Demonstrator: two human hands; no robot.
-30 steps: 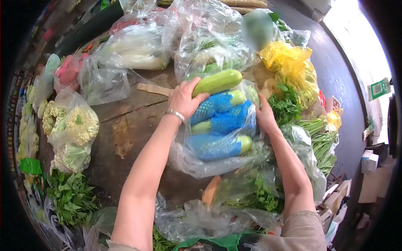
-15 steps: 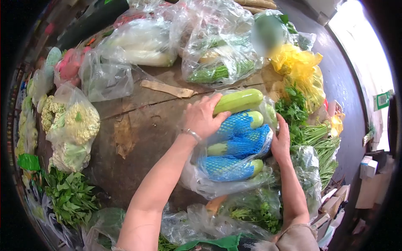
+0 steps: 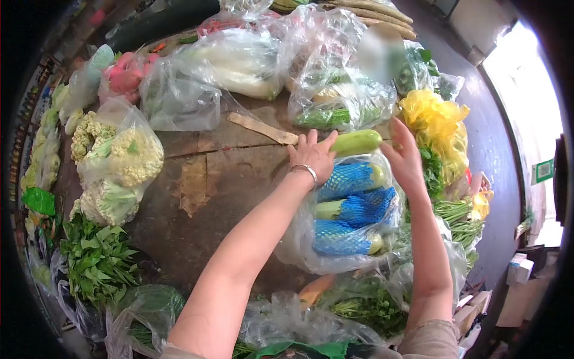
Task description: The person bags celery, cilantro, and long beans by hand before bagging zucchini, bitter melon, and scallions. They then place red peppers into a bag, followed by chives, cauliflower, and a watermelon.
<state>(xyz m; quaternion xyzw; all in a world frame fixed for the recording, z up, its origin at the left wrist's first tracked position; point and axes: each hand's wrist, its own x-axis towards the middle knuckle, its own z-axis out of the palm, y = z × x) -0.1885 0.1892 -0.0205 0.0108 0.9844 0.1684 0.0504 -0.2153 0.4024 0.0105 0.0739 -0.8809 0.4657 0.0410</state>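
A light green zucchini [image 3: 357,143] lies across the top of an open clear plastic bag [image 3: 299,256]. My left hand [image 3: 313,157], with a bracelet at the wrist, is on its left end, fingers over the top. My right hand [image 3: 404,157] is beside the zucchini's right end, fingers stretched out and apart, holding nothing. Below the loose zucchini, several more in blue foam netting [image 3: 353,206] lie side by side in the bag, their pale ends showing.
Bagged cauliflower [image 3: 122,158] and leafy greens [image 3: 98,254] lie at left. Bagged white vegetables [image 3: 239,66] and a cardboard strip [image 3: 262,128] are at the back. A yellow bag [image 3: 439,122] and green beans [image 3: 460,216] stand right. Bagged herbs [image 3: 371,308] lie in front.
My right hand has come off the bag's right side and moved up to the zucchini's right end. My left hand stays at its left end. The whole view has shifted.
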